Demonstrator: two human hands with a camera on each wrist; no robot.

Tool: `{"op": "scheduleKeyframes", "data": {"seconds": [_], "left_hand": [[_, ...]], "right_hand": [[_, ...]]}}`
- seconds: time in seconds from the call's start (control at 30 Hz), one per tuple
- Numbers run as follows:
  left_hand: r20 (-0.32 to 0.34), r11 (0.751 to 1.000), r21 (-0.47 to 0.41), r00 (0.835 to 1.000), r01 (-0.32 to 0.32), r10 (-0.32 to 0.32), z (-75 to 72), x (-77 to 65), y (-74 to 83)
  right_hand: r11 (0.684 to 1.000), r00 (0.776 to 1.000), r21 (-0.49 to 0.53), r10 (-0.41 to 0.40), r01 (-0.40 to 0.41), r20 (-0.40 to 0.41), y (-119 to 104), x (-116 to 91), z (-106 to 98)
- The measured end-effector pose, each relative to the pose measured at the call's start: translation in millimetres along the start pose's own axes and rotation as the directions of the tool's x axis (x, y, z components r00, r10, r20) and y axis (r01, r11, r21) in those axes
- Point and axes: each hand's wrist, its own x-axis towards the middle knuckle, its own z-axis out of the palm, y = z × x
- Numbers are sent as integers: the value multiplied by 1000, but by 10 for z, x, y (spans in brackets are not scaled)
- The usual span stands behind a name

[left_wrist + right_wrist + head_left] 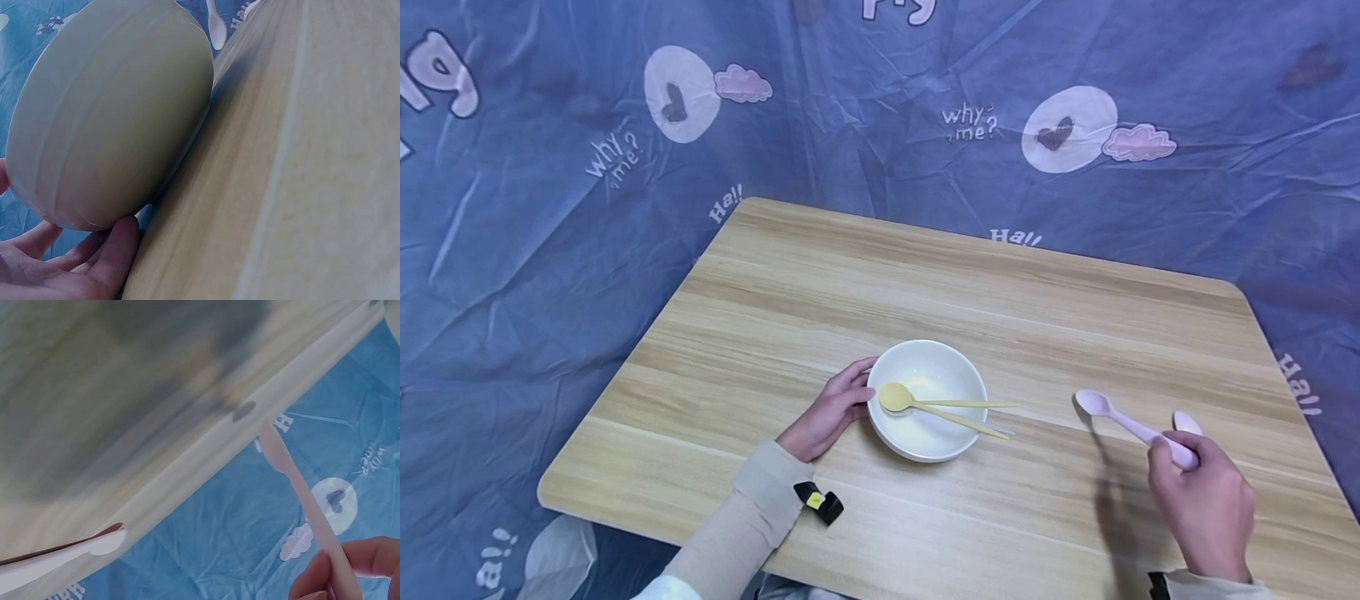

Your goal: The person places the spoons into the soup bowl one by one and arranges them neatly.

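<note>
A white bowl (925, 362) stands on the wooden table. My left hand (835, 408) holds it at its left side, thumb at the rim, and in the left wrist view fingers (119, 250) lie against its outer wall. A yellow spoon (895, 397) rests in the bowl with its head toward the left rim; a second thin yellow handle (992, 405) and a pale tip stick out over the right rim. My right hand (1206, 500) pinches a pale lilac spoon (1138, 429) by its handle, the spoon's head pointing left above the table.
Another pale spoon (1186, 422) lies on the table (962, 283) by my right hand, its handle hidden behind the hand in the head view. A blue printed cloth (880, 108) hangs behind the table's far edge and along its sides.
</note>
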Motion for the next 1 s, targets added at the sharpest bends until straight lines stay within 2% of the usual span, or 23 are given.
{"op": "scheduleKeyframes", "data": {"seconds": [0.27,0.57,1.0], "left_hand": [[8,1000,3,1000,-4,4,0,-4,12],[10,1000,10,1000,-9,9,-14,-2,9],[1,1000,0,1000,1,-1,-9,-1,12]], "right_hand": [[998,1000,64,25,-25,-1,-118,-2,-19],[993,1000,120,14,-14,2,-302,-56,-49],[985,999,174,11,-20,53,-479,-127,-74]]}}
